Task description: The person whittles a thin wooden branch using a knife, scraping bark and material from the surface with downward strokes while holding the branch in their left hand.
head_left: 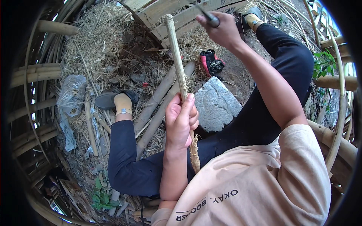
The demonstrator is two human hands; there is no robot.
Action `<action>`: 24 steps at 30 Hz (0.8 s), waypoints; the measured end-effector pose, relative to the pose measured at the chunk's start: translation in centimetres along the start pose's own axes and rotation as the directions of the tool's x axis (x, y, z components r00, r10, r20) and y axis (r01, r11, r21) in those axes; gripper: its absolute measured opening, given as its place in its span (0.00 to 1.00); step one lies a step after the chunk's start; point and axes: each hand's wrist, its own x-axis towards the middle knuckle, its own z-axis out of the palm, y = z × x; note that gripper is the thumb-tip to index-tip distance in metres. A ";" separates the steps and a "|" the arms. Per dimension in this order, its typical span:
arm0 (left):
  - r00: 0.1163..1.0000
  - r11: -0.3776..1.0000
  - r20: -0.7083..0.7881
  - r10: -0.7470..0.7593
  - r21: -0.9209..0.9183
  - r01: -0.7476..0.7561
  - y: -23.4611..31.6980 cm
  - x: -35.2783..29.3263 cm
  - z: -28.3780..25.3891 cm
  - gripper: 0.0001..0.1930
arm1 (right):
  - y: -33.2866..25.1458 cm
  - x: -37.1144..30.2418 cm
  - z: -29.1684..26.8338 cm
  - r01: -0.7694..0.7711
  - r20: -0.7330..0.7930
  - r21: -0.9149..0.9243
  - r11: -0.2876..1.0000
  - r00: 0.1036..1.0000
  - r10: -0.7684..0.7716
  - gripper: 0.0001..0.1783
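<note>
My left hand (180, 119) is wrapped round the middle of a long wooden stick (175, 52). The stick slants from the far centre back to my lap; its upper length looks pale and peeled, while ragged bark hangs at the lower end. Out to the far right of the stick, my right hand (222, 32) grips a knife (211, 19) by its dark handle. Its narrow blade points up and left, blurred and apart from the stick. Just right of my left hand, a grey stone block (217, 103) sits on the ground.
A red and black glove-like item (212, 63) lies beyond the stone. Bamboo poles (154, 101) cross the straw-covered ground between my feet. Wooden slats (181, 19) stand at the far side, a clear plastic bag (71, 96) lies left, and bamboo fencing (36, 75) curves around both sides.
</note>
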 end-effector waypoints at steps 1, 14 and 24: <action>1.000 1.000 0.007 -0.002 -0.003 0.002 -0.2 0.2 -0.1 0.07 | -0.4 -0.4 0.3 0.070 0.029 0.013 0.997 0.997 -0.070 0.13; 0.984 0.927 -0.088 0.157 0.357 -0.117 -2.0 0.0 -0.4 0.08 | -2.1 -2.3 0.4 0.233 0.283 -0.310 0.922 0.948 -0.144 0.13; 0.986 0.956 -0.093 0.138 0.274 -0.108 -1.8 -0.2 0.7 0.08 | -0.4 -1.0 0.4 0.295 0.170 -0.398 0.868 0.954 -0.246 0.15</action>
